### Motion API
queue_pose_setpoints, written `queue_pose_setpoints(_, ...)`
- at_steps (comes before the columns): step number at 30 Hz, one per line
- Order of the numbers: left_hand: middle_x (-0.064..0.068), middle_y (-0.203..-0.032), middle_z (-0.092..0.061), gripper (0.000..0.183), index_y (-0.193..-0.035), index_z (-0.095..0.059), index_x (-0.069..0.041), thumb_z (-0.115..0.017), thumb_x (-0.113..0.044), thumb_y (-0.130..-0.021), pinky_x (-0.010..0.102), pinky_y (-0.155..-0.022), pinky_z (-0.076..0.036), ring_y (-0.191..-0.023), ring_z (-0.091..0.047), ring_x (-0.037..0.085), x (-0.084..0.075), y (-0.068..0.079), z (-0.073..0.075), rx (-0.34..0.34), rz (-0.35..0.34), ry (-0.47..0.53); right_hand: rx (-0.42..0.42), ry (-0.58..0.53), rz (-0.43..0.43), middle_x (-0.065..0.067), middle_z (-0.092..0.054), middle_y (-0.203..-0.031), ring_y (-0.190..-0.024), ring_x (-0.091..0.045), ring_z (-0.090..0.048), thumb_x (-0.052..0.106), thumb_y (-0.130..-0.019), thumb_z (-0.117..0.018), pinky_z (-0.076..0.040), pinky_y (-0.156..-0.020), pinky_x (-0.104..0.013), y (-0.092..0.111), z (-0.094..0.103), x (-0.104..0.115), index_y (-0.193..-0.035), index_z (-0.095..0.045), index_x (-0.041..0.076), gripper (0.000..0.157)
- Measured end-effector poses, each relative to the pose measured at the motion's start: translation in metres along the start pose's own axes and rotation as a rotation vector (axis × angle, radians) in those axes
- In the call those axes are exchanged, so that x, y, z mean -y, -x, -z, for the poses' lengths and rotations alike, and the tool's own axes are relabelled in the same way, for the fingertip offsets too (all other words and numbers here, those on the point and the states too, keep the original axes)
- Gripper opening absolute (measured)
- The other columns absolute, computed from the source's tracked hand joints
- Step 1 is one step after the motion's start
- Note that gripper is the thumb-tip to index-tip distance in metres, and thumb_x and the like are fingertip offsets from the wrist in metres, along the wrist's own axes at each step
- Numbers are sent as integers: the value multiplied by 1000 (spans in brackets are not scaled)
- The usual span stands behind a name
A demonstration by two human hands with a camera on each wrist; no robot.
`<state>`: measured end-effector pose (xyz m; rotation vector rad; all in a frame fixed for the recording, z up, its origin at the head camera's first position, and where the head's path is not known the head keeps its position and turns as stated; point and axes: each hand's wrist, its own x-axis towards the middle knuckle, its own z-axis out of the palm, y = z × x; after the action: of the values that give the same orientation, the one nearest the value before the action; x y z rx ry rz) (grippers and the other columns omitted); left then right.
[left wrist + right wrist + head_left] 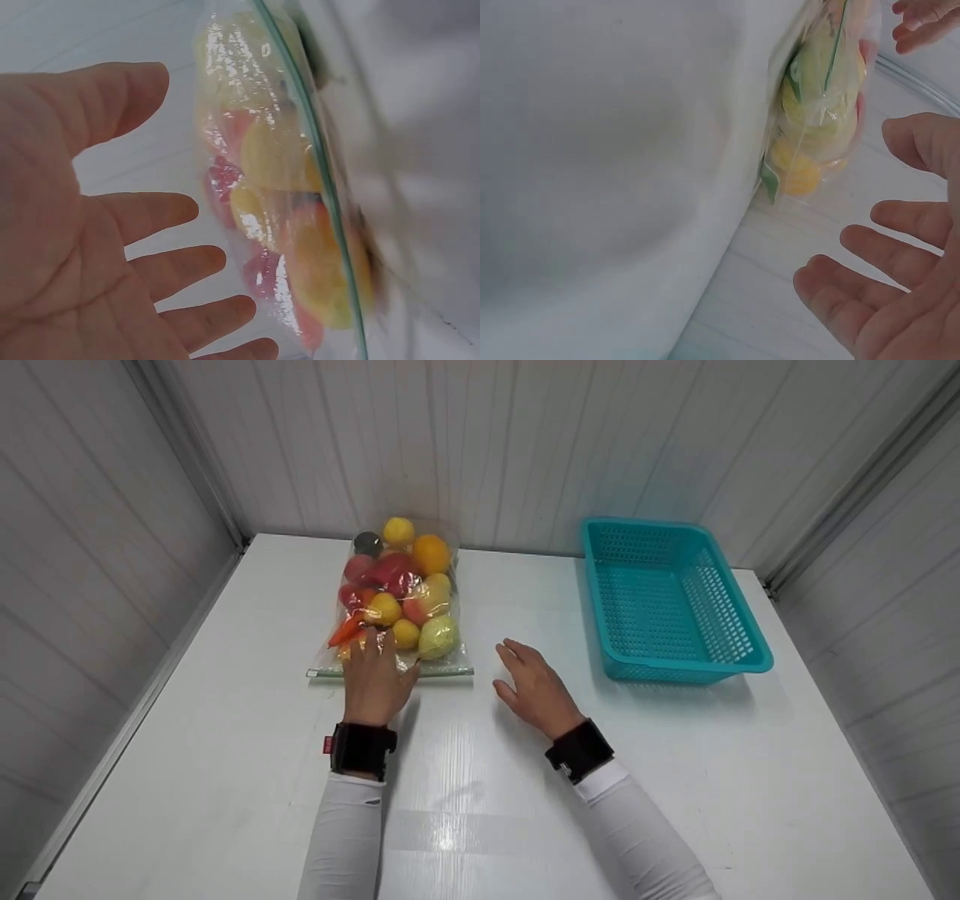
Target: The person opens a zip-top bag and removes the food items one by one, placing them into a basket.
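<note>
A clear zip bag full of fruit and vegetables lies on the table, its green zip strip along the near edge. Through the plastic show an orange, lemons, red fruits, an orange-red chili pepper and a pale green one. My left hand is over the bag's near end, overlapping the zip strip in the head view. In the left wrist view its fingers are spread and hold nothing. My right hand hovers right of the bag, fingers loosely extended with nothing in them.
A turquoise plastic basket with perforated walls stands on the right of the white table. Pale panel walls rise behind the table and on both sides. Black bands are worn on both wrists.
</note>
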<state>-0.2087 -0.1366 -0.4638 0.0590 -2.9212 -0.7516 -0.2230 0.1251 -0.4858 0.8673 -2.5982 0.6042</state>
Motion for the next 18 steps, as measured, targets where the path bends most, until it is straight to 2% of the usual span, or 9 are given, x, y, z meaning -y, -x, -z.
queue_pose_setpoints(4,35,-150,-43,66,-147,-49,5,-74,-26,-94,65,-113,-33,-136,-41,55,1,-1,-6,-27,-23,21,21,37,39,-25,-62,-129,-117,-39,-61,10,-95,-74,-53,-100,-45,-9,-12,5,-133,-61,-7,44)
queue_pose_setpoints(9,34,-129,-57,48,-128,-64,8,-76,-17,-89,62,-99,-45,-118,-55,53,0,-2,-14,-73,-63,5,54,56,46,-19,-63,-108,-94,-34,-64,4,-92,-73,-57,-83,-41,-20,-25,8,-124,-63,-4,34)
queue_pose_setpoints(14,31,-116,-61,42,-117,-68,9,-76,-5,-78,60,-98,-46,-112,-57,51,1,-4,-23,-71,-94,10,101,5,15,-17,-64,-100,-87,-33,-64,-1,-89,-73,-57,-77,-44,-26,-35,12,-118,-64,-3,30)
queue_pose_setpoints(18,30,-112,-62,38,-111,-71,9,-75,2,-75,60,-95,-47,-109,-58,50,4,-5,-30,-112,-118,26,123,-24,16,-17,-65,-99,-86,-34,-66,-4,-89,-72,-57,-76,-44,-31,-39,15,-115,-64,-3,28)
